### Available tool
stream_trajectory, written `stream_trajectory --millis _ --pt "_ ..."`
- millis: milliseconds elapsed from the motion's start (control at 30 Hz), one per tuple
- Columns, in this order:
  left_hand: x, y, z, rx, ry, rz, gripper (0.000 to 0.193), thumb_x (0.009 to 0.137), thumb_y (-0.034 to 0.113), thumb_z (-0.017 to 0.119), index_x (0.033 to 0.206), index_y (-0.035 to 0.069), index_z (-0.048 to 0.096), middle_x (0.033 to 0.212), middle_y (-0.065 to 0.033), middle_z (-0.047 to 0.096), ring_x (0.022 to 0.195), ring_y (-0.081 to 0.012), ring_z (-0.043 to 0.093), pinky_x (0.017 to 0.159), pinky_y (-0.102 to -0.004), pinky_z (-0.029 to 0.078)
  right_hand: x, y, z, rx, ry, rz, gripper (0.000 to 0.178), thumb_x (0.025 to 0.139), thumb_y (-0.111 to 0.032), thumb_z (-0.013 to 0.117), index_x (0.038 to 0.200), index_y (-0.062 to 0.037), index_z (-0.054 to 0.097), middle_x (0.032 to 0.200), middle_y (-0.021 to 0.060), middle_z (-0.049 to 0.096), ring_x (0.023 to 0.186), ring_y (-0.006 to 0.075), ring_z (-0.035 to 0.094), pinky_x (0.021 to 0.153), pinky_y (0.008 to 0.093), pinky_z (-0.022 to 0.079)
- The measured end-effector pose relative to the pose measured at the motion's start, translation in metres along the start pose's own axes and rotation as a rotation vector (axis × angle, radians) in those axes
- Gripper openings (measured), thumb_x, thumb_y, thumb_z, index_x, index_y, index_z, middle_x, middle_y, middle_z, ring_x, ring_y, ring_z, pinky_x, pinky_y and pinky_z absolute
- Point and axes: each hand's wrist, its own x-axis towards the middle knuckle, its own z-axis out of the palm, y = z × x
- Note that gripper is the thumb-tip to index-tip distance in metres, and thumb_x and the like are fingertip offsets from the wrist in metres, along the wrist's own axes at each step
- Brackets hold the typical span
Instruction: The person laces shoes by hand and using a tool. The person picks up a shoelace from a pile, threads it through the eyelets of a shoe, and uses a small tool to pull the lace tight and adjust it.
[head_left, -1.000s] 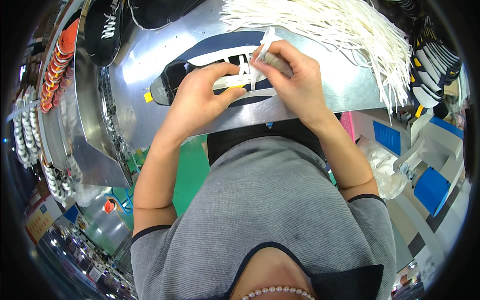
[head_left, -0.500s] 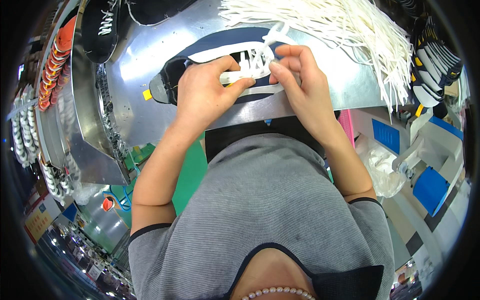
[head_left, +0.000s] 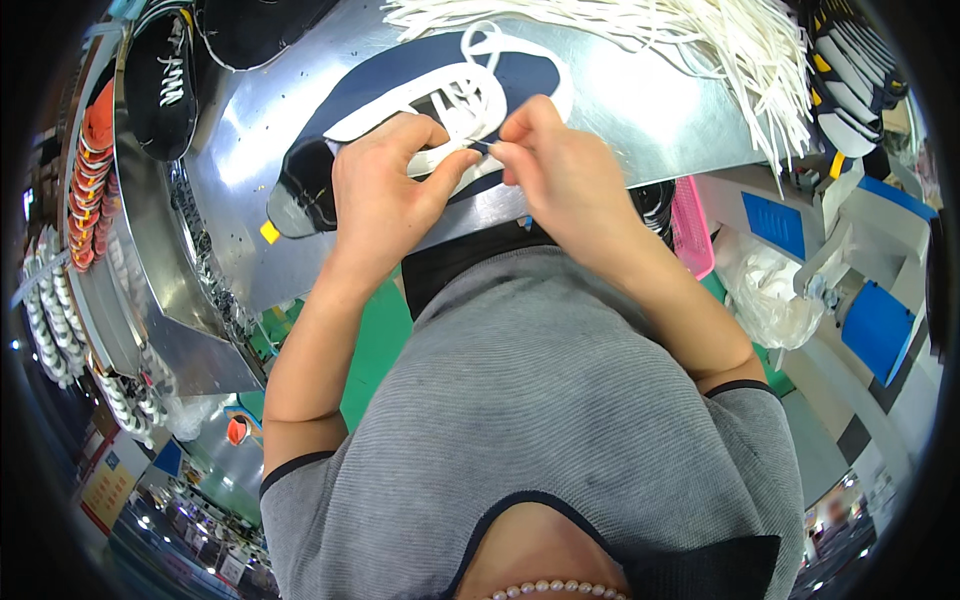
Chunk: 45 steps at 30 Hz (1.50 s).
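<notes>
Shiny sheet metal forms the workbench (head_left: 640,110), which curves across the upper part of the head view, with a green floor (head_left: 375,340) showing below its edge. On the metal lies a flat navy shoe upper (head_left: 400,85) with white trim, its toe end toward the left, where a small yellow tag (head_left: 269,231) sticks out. White lace (head_left: 470,100) runs criss-cross through its eyelets and loops at the top.

Both hands meet over the near edge of the upper. The left hand (head_left: 385,190) rests on it with fingers curled, thumb stretched toward the right, pressing a strip of the white lace. The right hand (head_left: 560,165) is closed in a pinch, thumb and forefinger gripping the lace end just beside the left thumb; the two hands almost touch.

Behind the upper, a thick heap of loose white laces (head_left: 720,35) spreads over the bench to the right. A black shoe upper (head_left: 160,80) with white lacing lies on the far left, next to a row of orange pieces (head_left: 90,190). A pink basket (head_left: 690,225) and a crumpled clear plastic bag (head_left: 765,290) sit below the bench on the right, near blue bins (head_left: 880,330).
</notes>
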Motion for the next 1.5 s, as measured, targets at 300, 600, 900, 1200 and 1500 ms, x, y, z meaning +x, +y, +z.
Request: stream_trajectory --millis 300,600,900,1200,1500 --pt "-0.022 -0.006 -0.008 0.281 0.213 0.240 0.016 0.074 0.016 0.080 0.082 0.010 0.068 0.072 -0.0039 0.060 0.062 -0.0238 0.057 0.057 -0.0333 0.043 -0.012 0.011 -0.028 -0.071 -0.023 -0.049 0.021 0.091 -0.017 0.067 0.104 -0.0031 0.057 0.081 0.0141 0.069 0.071 0.0237 0.070 0.064 0.0349 0.054" --pt "-0.029 -0.003 -0.011 0.318 0.259 0.367 0.018 0.070 0.011 0.079 0.081 0.008 0.065 0.072 -0.0043 0.057 0.065 -0.0234 0.057 0.056 -0.0347 0.045 0.034 -0.032 -0.010 -0.264 0.068 -0.703 0.022 0.075 -0.004 0.068 0.096 -0.0045 0.061 0.077 0.0111 0.067 0.062 0.0245 0.066 0.054 0.0331 0.051" --pt "-0.027 -0.016 -0.008 0.310 0.323 0.449 0.019 0.064 0.001 0.077 0.079 0.004 0.066 0.068 -0.0053 0.054 0.067 -0.0220 0.057 0.055 -0.0318 0.045 0.046 -0.040 -0.005 -0.491 -0.180 -0.603 0.018 0.076 -0.009 0.067 0.088 -0.0038 0.055 0.072 0.0095 0.065 0.064 0.0293 0.066 0.052 0.0378 0.049" --pt "-0.026 -0.015 -0.007 0.306 0.301 0.536 0.024 0.065 0.008 0.081 0.084 0.006 0.066 0.068 -0.0051 0.052 0.068 -0.0219 0.058 0.055 -0.0322 0.045 0.055 -0.043 -0.023 -0.443 -0.417 -0.289 0.017 0.084 -0.009 0.065 0.098 -0.0027 0.059 0.081 0.0115 0.068 0.071 0.0300 0.067 0.060 0.0369 0.051" --pt "-0.026 -0.006 -0.014 0.244 0.185 0.458 0.023 0.068 0.010 0.082 0.085 0.005 0.067 0.069 -0.0050 0.054 0.066 -0.0219 0.056 0.056 -0.0331 0.041 0.107 -0.052 -0.102 0.518 0.100 -0.474 0.018 0.092 -0.012 0.063 0.107 -0.0033 0.070 0.104 0.0067 0.072 0.091 0.0128 0.067 0.081 0.0254 0.053"
